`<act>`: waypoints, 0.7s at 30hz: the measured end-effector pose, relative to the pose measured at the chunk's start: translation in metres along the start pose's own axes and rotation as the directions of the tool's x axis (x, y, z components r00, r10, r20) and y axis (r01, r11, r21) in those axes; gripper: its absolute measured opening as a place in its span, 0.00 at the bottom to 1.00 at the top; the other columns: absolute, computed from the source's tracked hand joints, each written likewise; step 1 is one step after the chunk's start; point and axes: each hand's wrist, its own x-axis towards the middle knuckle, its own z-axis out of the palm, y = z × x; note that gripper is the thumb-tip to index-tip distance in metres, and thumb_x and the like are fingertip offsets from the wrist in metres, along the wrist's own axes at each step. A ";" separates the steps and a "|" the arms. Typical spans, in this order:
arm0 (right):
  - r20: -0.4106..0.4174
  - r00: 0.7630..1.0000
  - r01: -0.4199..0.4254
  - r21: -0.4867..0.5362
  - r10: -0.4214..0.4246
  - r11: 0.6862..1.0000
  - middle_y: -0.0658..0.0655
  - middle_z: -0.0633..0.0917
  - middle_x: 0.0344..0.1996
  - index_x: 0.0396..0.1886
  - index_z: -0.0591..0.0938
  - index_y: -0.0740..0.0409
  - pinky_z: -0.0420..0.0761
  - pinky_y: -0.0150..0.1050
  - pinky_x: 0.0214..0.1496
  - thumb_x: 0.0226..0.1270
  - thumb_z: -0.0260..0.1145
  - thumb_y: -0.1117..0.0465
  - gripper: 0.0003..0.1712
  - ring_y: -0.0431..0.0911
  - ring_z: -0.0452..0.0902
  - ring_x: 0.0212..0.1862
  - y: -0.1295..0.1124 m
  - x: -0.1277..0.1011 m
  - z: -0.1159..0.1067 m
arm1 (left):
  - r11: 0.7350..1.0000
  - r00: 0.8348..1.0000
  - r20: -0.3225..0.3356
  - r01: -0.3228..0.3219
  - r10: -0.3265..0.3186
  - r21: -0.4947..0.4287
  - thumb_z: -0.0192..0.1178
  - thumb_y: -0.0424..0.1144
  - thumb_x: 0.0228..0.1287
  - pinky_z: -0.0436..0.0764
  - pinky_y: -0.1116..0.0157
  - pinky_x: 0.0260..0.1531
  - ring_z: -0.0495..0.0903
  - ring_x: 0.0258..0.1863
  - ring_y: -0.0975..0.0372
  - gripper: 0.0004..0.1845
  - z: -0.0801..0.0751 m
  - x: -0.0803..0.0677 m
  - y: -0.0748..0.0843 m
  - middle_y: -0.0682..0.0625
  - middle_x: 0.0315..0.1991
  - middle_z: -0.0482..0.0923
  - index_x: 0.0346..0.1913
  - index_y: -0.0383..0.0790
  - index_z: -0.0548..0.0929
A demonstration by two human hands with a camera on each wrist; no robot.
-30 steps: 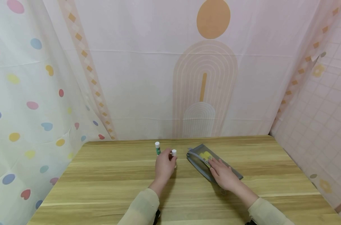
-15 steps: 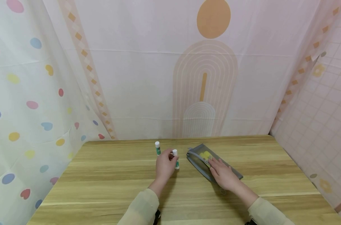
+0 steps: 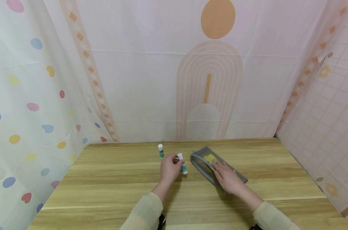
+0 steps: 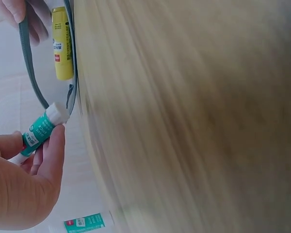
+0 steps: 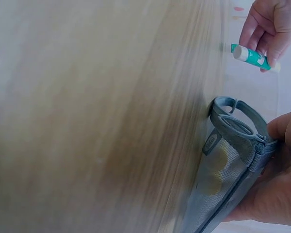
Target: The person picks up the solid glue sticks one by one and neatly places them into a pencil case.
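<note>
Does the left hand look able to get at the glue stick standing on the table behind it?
Probably not right now: the left hand already holds another glue stick. The standing glue stick itself is close, with nothing between.
</note>
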 end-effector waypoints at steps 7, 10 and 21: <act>0.002 1.000 0.002 0.004 -0.002 1.000 0.72 0.65 0.70 0.70 0.68 0.68 0.50 0.82 0.60 0.79 0.51 0.63 0.24 0.71 0.52 0.71 0.000 0.000 0.000 | 0.991 0.997 0.049 0.069 -0.063 -0.112 0.66 0.29 0.63 0.88 0.62 0.28 0.80 0.30 0.57 0.12 0.003 -0.002 0.002 0.44 0.33 0.77 0.48 0.28 0.81; 0.002 1.000 0.001 0.002 -0.001 1.000 0.72 0.64 0.70 0.70 0.68 0.68 0.50 0.82 0.60 0.79 0.50 0.63 0.24 0.71 0.52 0.71 0.000 0.000 0.000 | 0.984 0.993 0.071 0.103 -0.093 -0.146 0.65 0.29 0.64 0.88 0.60 0.30 0.82 0.30 0.56 0.12 0.004 -0.003 0.003 0.43 0.34 0.77 0.48 0.28 0.80; 0.000 1.000 0.002 -0.001 -0.002 1.000 0.72 0.65 0.70 0.70 0.69 0.67 0.51 0.82 0.60 0.79 0.51 0.63 0.24 0.71 0.52 0.71 0.001 0.000 0.000 | 0.940 0.977 0.126 0.200 -0.171 -0.276 0.64 0.28 0.65 0.88 0.60 0.30 0.84 0.28 0.55 0.11 0.012 -0.008 0.008 0.41 0.35 0.78 0.48 0.25 0.79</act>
